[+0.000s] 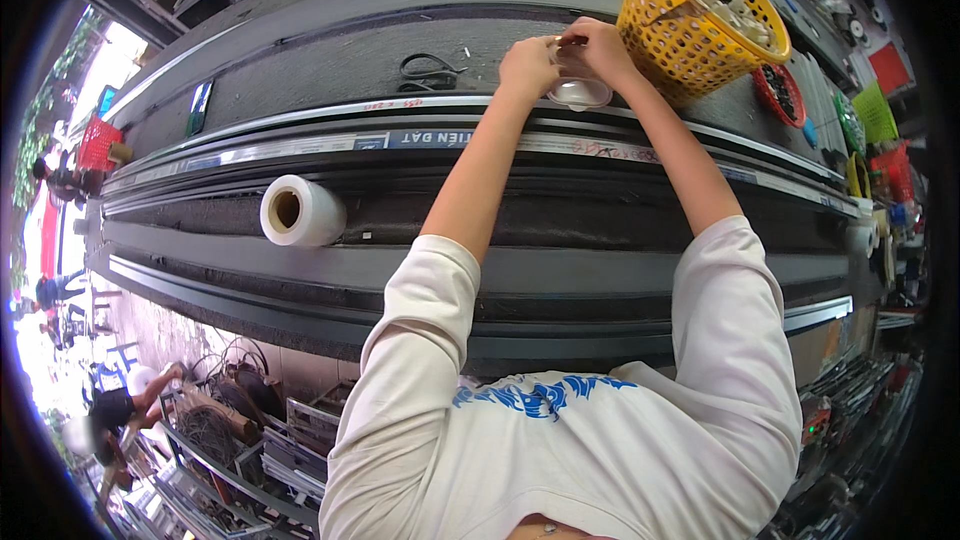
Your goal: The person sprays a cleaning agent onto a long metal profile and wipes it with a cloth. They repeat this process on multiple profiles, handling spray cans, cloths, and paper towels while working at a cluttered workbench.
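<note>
Both my arms reach forward over the dark bench. My left hand (530, 68) and my right hand (602, 50) come close together, their fingers closed at a clear, shiny plastic piece (580, 93) with a rounded lower end. Its exact kind is unclear, and the fingertips are partly hidden behind the hands. Just right of my right hand stands a yellow perforated basket (650, 50), filled with small pale pieces. To the left of my left hand lies a pair of black-handled scissors (430, 70).
Long metal profiles (400, 140) run across the bench. A roll of clear film (305, 211) lies on them at the left. A small red basket (779, 95) of dark bits is beyond the yellow one. Another red basket (98, 145) stands far left. People are in the left background.
</note>
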The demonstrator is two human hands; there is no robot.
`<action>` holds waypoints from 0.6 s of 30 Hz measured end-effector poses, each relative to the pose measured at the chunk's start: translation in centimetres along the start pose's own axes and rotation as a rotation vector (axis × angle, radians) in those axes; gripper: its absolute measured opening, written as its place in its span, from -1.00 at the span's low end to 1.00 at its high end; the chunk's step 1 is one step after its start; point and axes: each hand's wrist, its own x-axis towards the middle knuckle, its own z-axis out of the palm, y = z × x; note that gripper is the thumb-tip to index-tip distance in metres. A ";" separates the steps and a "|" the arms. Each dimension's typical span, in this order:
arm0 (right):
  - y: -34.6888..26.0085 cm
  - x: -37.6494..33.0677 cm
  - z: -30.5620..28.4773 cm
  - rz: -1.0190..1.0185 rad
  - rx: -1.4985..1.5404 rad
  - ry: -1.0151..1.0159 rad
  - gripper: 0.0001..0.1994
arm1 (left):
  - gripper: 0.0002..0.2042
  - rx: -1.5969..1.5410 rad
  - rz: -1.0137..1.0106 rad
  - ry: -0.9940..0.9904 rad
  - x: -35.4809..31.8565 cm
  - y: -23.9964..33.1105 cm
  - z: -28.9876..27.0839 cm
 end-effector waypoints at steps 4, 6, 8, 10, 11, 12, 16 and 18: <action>0.3 0.2 -0.1 -0.043 -0.026 -0.077 -0.80 | -0.51 0.000 -0.004 -0.016 0.2 -0.4 0.3; 0.4 0.6 0.0 -0.167 -0.079 -0.109 -0.81 | -0.52 0.041 0.002 0.000 0.1 -0.3 0.3; 0.3 1.1 0.2 -0.231 -0.216 -0.143 -0.88 | -0.53 0.055 -0.015 -0.006 -0.1 0.0 0.2; -0.1 1.2 0.0 -0.277 -0.322 -0.194 -0.92 | -0.53 0.074 -0.015 0.001 -0.4 0.4 0.0; -0.4 1.0 -0.3 -0.338 -0.305 -0.204 -0.93 | -0.54 0.082 -0.025 -0.008 -0.5 0.6 -0.1; -0.7 0.6 -0.9 -0.339 -0.312 -0.237 -0.94 | -0.53 0.071 -0.031 0.003 -0.6 0.8 -0.2; -2.2 -2.1 -4.5 -0.175 -0.306 -0.419 -0.93 | -0.49 0.095 -0.032 -0.009 -0.4 1.1 -0.4; -2.4 -3.0 -6.0 0.005 -0.208 -0.218 -0.88 | -0.48 0.124 -0.014 -0.013 -0.2 0.9 -0.4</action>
